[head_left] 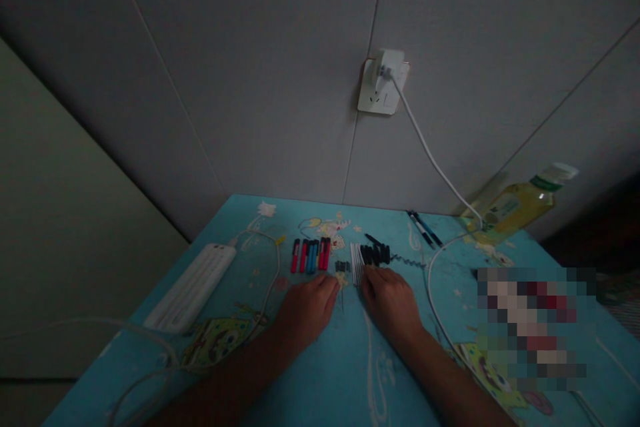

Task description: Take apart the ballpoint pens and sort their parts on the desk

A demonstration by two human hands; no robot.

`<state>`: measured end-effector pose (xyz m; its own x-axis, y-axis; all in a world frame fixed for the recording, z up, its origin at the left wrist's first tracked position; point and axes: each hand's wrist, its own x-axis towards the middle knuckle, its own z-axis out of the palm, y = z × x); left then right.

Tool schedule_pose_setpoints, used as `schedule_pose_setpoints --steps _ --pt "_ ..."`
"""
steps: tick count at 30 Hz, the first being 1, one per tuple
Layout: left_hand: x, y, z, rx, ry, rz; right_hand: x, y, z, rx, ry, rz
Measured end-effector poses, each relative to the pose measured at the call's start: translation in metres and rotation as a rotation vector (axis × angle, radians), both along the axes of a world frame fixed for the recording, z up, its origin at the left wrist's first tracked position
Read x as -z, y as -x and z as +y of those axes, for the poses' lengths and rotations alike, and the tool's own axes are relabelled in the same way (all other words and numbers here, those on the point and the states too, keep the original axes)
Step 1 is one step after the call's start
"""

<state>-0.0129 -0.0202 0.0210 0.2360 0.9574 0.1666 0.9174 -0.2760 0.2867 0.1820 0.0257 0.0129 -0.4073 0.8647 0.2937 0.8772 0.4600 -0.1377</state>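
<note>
My left hand (309, 301) rests on the table with its fingers curled inward. Just beyond it lie several small dark springs (343, 266), and red and blue pen barrels (311, 256) stand in a row to the left. My right hand (393, 297) is closed, its fingertips at the near ends of several thin pale pen refills (355, 263). Short black pen parts (374, 255) are lined up side by side directly beyond this hand. Whatever either hand may hold is hidden by the fingers.
A white power strip (197, 287) lies on the left of the blue patterned tablecloth (320, 387). Two pens (425, 229) lie at the back, near a bottle of yellow liquid (520, 210). A white cable (429, 150) runs down from the wall socket (384, 87). Blurred items sit at the right.
</note>
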Motion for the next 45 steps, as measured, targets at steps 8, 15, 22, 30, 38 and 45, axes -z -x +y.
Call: schedule_pose_setpoints --steps 8,15,22,30,38,45 --pt "0.004 0.002 0.002 -0.006 -0.008 0.007 -0.004 -0.001 0.0 -0.029 0.018 0.043" --pt "-0.001 0.001 0.001 -0.001 -0.001 0.01 -0.002 -0.003 0.0 -0.042 0.046 0.034" --pt "-0.002 0.001 0.001 0.002 0.006 0.011 -0.001 -0.001 0.001 -0.039 0.072 0.046" --pt "-0.001 0.0 0.001 0.007 0.023 0.011 -0.001 -0.004 0.013 0.026 0.023 0.017" --pt "0.002 0.001 0.0 0.023 0.014 -0.008 -0.012 -0.018 0.037 0.121 -0.032 0.036" --pt "-0.001 0.0 -0.001 0.02 0.014 -0.015 -0.031 -0.014 0.101 0.19 0.124 -0.097"
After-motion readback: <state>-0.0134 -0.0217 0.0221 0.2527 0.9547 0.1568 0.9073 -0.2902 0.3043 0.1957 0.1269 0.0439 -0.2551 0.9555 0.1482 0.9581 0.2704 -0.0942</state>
